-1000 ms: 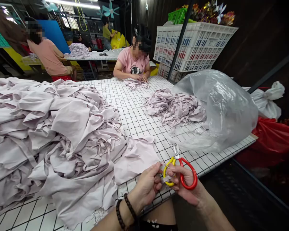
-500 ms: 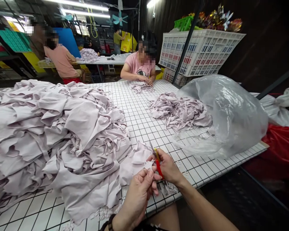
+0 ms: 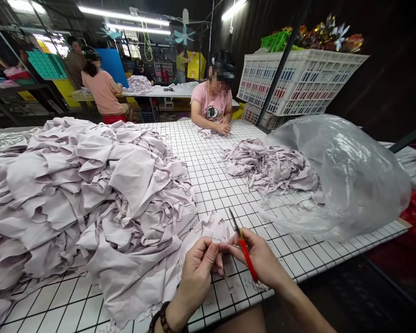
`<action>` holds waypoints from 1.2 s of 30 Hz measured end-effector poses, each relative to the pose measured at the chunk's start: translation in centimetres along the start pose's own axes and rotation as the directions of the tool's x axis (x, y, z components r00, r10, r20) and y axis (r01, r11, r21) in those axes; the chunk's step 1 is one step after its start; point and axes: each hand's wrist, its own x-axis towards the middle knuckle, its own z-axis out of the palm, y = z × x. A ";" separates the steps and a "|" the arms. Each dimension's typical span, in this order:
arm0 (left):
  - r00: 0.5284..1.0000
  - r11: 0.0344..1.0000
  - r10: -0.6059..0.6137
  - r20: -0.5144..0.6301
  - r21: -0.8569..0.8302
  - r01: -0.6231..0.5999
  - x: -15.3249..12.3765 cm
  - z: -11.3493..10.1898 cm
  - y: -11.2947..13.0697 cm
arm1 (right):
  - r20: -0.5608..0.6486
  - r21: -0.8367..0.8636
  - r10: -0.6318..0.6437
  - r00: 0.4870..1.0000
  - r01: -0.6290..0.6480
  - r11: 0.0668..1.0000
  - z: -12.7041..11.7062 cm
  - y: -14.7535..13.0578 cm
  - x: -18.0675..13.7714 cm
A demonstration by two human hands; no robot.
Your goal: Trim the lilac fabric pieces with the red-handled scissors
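Observation:
My left hand (image 3: 198,264), closed in a pinch, grips the near edge of a pale lilac fabric piece (image 3: 213,225) on the table. Scissors with red handles (image 3: 247,260) are held in my right hand (image 3: 261,260), their dark blades pointing up and away. The fingertips of that hand reach across to the fabric beside my left fingers and seem to touch it. How far the blades are apart cannot be made out. Left of my hands rises a large heap of lilac fabric pieces (image 3: 131,180), its near edge close to the piece I hold.
A smaller fabric pile (image 3: 270,166) lies right of centre beside a clear plastic bag (image 3: 353,185). Small scraps litter the grid-lined table (image 3: 208,185) near its front edge. Across it, a person in a pink shirt (image 3: 213,104) handles fabric. White crates (image 3: 298,81) stand back right.
The scissors have swung away from the fabric, their blades now lying right of it and pointing up. My right fingers have come to the fabric beside my left. The view has shifted slightly left.

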 end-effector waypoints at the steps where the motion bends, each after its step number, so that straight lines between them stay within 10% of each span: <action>1: 1.000 1.000 -0.012 0.000 -0.012 0.012 0.1 0.0 -0.2 | -0.026 -0.096 0.010 1.000 -0.012 0.995 -0.8 -0.3 -0.4; 9: 0.994 0.955 0.105 0.032 0.275 -0.109 0.7 0.2 0.8 | 0.017 -0.686 -0.042 0.999 0.042 0.727 -3.1 -1.6 -3.1; 36: 0.994 0.927 0.008 0.112 0.371 -0.049 0.9 0.1 0.6 | 0.017 -0.836 -0.136 0.991 0.089 0.542 -2.0 -0.4 -2.3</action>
